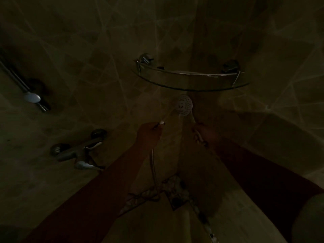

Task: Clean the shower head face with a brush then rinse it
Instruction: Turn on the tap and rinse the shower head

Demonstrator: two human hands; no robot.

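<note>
The scene is very dark. A white round shower head [185,105] is held up in the corner, its holed face turned toward me. My right hand [203,132] grips its handle from below. My left hand [149,135] is closed on a thin pale brush [168,116] that slants up toward the left edge of the face; the brush is blurred. The metal hose [153,165] hangs down between my forearms.
A curved glass corner shelf with a chrome rail [189,74] is fixed just above the shower head. A chrome mixer tap [80,151] is on the left wall, and a slide bar with a white holder [32,98] higher left. Tiled walls surround me.
</note>
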